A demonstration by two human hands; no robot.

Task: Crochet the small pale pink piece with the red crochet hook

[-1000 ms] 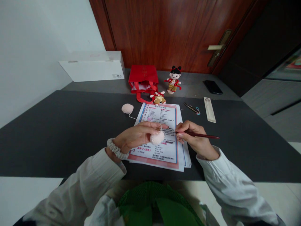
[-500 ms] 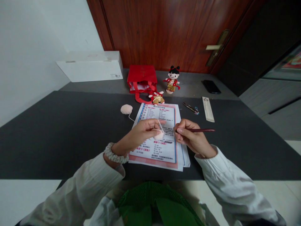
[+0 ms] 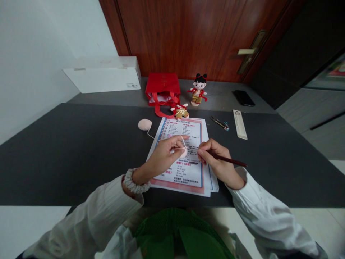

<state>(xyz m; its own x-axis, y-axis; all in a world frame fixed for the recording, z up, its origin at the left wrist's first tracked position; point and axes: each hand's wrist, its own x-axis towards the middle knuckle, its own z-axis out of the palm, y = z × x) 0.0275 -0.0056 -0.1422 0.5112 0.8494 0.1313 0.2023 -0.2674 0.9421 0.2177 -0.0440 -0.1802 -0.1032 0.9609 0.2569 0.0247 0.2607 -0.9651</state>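
Observation:
My left hand (image 3: 167,153) pinches a small pale pink crochet piece (image 3: 184,152) between thumb and fingers, partly hidden behind them. A strand of pale yarn (image 3: 184,141) loops over the raised index finger. In my right hand (image 3: 217,158) is a crochet hook with a dark red handle (image 3: 231,160), held like a pen. Its thin tip points left toward the crochet piece; whether it touches the stitches is too small to tell. Under both hands lie printed pattern sheets (image 3: 188,180). A pink yarn ball (image 3: 145,125) rests at their upper left, its strand running toward my left hand.
Behind the sheets are a red bag (image 3: 162,83), a headless crochet doll body (image 3: 181,112) and a standing crochet doll (image 3: 198,90). To the right lie small metal tools (image 3: 219,123), a narrow packet (image 3: 239,124) and a black phone (image 3: 243,98). A white box (image 3: 105,77) stands back left.
My left hand has turned over from holding the crochet piece palm-side to pinching it, with yarn drawn over the index finger. The hook's handle has tilted downward at its right end.

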